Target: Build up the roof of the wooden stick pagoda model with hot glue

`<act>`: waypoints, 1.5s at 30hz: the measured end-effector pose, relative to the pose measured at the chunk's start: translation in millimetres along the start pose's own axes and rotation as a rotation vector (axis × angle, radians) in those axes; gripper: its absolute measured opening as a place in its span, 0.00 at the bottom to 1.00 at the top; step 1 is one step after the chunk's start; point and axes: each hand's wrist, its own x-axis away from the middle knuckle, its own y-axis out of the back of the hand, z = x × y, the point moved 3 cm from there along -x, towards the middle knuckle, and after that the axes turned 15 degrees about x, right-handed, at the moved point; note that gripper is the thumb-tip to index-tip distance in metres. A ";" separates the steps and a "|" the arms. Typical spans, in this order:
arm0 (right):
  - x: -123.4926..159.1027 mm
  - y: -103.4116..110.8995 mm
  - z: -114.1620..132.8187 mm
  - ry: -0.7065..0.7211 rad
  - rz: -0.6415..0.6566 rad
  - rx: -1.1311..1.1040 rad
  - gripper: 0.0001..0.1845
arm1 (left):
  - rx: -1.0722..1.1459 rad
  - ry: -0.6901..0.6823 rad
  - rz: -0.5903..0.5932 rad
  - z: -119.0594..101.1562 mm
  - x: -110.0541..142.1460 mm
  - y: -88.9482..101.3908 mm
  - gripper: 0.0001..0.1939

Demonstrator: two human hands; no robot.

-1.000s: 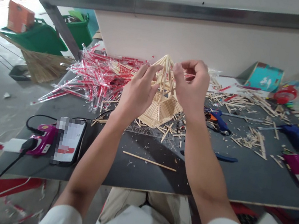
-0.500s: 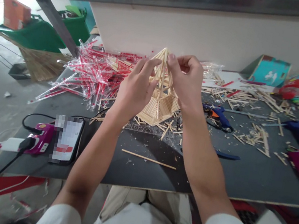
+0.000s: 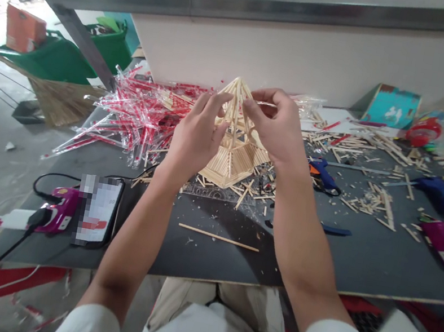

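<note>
A model built of thin wooden sticks (image 3: 231,165) stands on the dark table, with a many-sided slatted base and a cone of slanting sticks that meet at a pointed top. My left hand (image 3: 196,136) is curled against the cone's left side, thumb and fingertips on the sticks. On the other side, my right hand (image 3: 277,125) pinches the upper right of the cone; its fingertips partly hide what they touch. Beneath the model's front edge lies a clear plastic ruler (image 3: 217,194). One loose stick (image 3: 218,237) rests nearer to me.
Red-and-clear plastic wrappers (image 3: 140,117) are heaped at left. A phone (image 3: 98,213) lies beside a purple power adapter (image 3: 61,210) with cables. Two blue glue guns, one nearer (image 3: 325,177) and one farther right (image 3: 440,194), lie among scattered stick offcuts (image 3: 378,205). A metal rail (image 3: 276,6) runs behind.
The camera view has shifted slightly. Both hands stay at the model's cone, with the right fingertips a little lower on its right side than before.
</note>
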 end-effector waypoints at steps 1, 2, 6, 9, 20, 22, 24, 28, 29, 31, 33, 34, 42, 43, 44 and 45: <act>-0.3 1.4 -1.5 0.012 0.009 -0.027 0.31 | 0.004 -0.001 -0.002 0.3 0.1 -0.1 0.22; -0.8 2.9 -3.3 0.021 0.019 -0.050 0.33 | 0.008 0.000 -0.004 0.5 0.2 -0.2 0.22; -2.7 8.8 -10.8 0.042 0.095 -0.102 0.37 | 0.010 0.011 0.000 0.1 0.0 0.2 0.22; -2.7 13.0 -13.4 0.035 0.151 -0.114 0.37 | 0.022 0.020 -0.004 1.3 -0.5 0.8 0.23; 9.7 31.0 7.2 0.069 0.253 -0.031 0.27 | 0.044 -0.018 -0.033 14.6 -2.1 13.2 0.23; 13.2 34.7 12.4 0.094 0.237 0.039 0.24 | 0.090 -0.017 -0.029 18.2 -2.9 15.6 0.22; 17.0 38.3 18.8 0.135 0.204 0.140 0.20 | 0.127 -0.007 -0.026 21.6 -3.3 16.5 0.22; 24.0 40.4 31.1 0.299 0.206 0.352 0.28 | 0.123 -0.022 -0.035 24.7 -3.4 15.9 0.21; 25.2 39.5 32.4 0.339 0.219 0.395 0.34 | 0.119 -0.032 -0.037 24.8 -3.3 15.6 0.22; 26.3 36.5 32.4 0.399 0.247 0.464 0.43 | 0.108 -0.048 -0.034 24.6 -3.1 15.0 0.22; 25.8 32.9 29.7 0.429 0.261 0.502 0.48 | 0.097 -0.061 -0.034 23.4 -2.8 14.7 0.23; 25.2 31.4 28.1 0.436 0.262 0.512 0.49 | 0.088 -0.068 -0.034 22.3 -2.6 14.7 0.23; 21.4 31.8 22.0 0.418 0.232 0.489 0.46 | -0.018 -0.125 -0.097 0.5 0.4 18.0 0.13; 21.4 33.0 21.9 0.409 0.229 0.475 0.45 | -0.040 -0.131 -0.091 -2.5 0.9 17.3 0.12; 21.3 34.2 21.7 0.400 0.231 0.458 0.43 | -0.063 -0.133 -0.081 -5.5 1.4 16.2 0.12; 21.3 35.0 21.3 0.391 0.237 0.441 0.41 | -0.089 -0.128 -0.069 -8.3 2.0 14.9 0.12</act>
